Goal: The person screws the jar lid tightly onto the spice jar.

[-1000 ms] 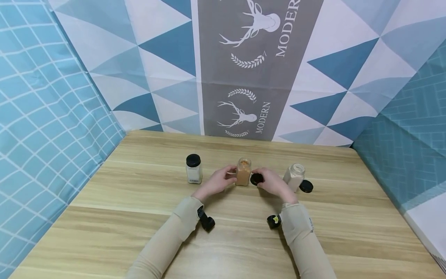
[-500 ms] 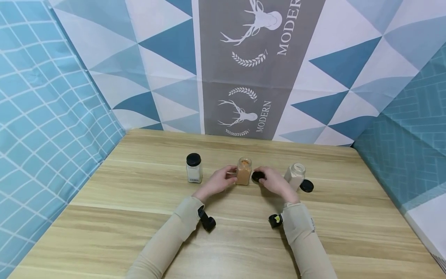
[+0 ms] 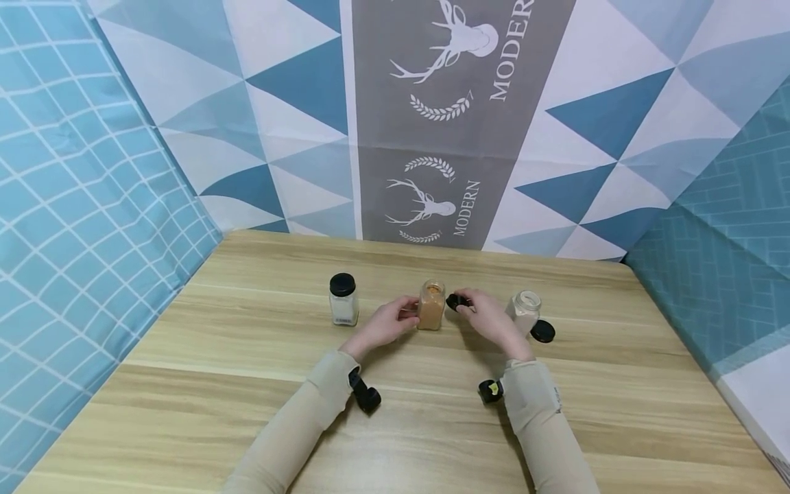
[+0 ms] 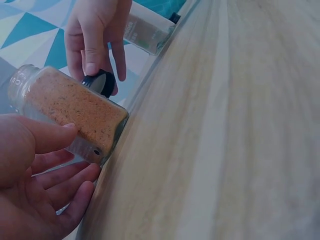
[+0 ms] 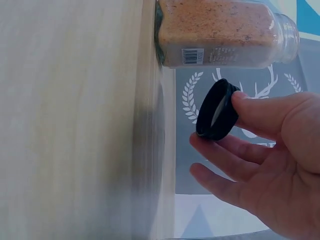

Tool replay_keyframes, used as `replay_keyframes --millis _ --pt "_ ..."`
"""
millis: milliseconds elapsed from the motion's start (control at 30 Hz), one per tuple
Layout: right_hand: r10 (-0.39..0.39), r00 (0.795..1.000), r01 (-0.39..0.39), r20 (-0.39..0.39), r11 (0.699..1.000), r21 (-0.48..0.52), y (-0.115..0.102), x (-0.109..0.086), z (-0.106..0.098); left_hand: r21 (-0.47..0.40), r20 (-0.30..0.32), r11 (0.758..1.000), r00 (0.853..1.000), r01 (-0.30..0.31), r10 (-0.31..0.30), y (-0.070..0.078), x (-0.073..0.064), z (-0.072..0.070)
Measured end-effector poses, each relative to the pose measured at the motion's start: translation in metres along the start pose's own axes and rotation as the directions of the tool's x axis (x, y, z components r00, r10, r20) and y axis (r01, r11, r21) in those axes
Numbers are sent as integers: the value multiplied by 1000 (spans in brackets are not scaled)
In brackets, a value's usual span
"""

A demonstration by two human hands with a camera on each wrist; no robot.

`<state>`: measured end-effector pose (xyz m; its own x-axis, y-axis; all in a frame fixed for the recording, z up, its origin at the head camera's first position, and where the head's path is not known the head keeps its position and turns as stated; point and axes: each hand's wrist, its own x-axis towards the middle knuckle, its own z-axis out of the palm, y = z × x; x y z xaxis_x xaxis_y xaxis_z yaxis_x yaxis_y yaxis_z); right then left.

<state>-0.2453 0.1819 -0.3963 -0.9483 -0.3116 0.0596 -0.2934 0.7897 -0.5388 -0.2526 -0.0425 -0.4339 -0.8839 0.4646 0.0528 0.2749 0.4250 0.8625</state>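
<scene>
An uncapped glass spice jar [image 3: 431, 309] of orange-brown seasoning stands upright near the middle of the table. My left hand [image 3: 384, 322] holds its left side, the thumb against the glass in the left wrist view. To the jar's right, my right hand [image 3: 490, 319] pinches a round black lid [image 5: 217, 110] between thumb and fingers. The lid is tilted on edge, raised off the table, its hollow underside facing the jar [image 5: 220, 35] in the right wrist view. The lid and jar are apart there.
A second uncapped jar [image 3: 526, 309] with pale contents stands right of my right hand, its black lid [image 3: 543, 331] lying flat beside it. On the left is a capped jar [image 3: 343, 300] of white contents. A patterned cloth backdrop [image 3: 308, 171] rises behind the wooden table [image 3: 407, 439].
My right hand has lifted the black lid from the table and tipped it on edge, shifting slightly to the right. My left hand stays at the orange-brown jar.
</scene>
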Motion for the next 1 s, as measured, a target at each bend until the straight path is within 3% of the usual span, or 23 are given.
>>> replay_keyframes --millis 467,733,1000 --pt "-8 994 19 -110 995 101 -9 1 -8 13 16 1000 1000 16 -16 0 -1 0" --pt "9 989 9 -147 992 125 -17 2 -11 11 21 1000 1000 21 -21 -1 0 -1" --pt "-29 983 50 -183 992 113 -23 4 -12 24 11 1000 1000 20 -20 1 0 -3"
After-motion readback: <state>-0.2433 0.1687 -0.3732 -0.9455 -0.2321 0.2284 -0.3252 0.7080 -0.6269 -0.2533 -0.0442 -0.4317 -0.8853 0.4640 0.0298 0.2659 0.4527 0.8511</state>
